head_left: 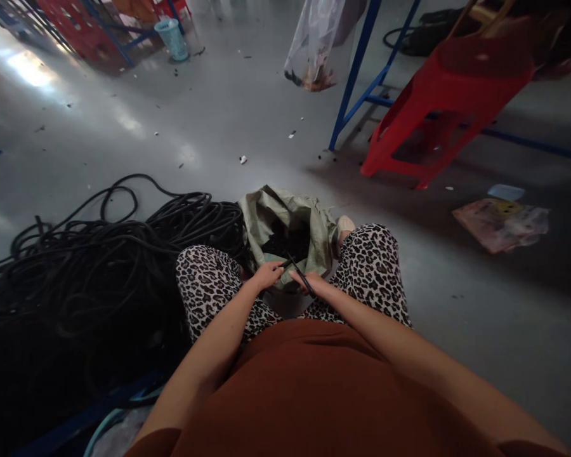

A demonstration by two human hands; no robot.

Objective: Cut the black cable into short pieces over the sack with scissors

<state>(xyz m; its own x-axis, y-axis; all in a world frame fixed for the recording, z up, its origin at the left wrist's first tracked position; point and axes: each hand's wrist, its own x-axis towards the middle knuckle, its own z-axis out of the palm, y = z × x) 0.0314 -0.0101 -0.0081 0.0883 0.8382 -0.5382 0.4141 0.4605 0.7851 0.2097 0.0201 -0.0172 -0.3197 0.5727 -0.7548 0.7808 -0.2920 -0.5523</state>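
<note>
Between my knees stands an open pale green woven sack (324, 238) with its rim folded unevenly. Small black pieces (288, 243) lie inside it. Above its near edge, my left hand (268, 275) is closed on a short end of black cord (284, 264). My right hand (311, 284) grips a slim dark tool that looks like scissors (305, 280), its tip pointing up and left. The tool's tip meets or crosses the cord end; contact is too small to tell.
A big tangled heap of black cord (171, 222) lies left of the sack. A red plastic stool (457, 95) and a blue metal frame (354, 76) stand at front right. A clear bag (314, 51) hangs beyond, a light blue basket (172, 41) stands far left, and plastic packets (495, 222) lie right.
</note>
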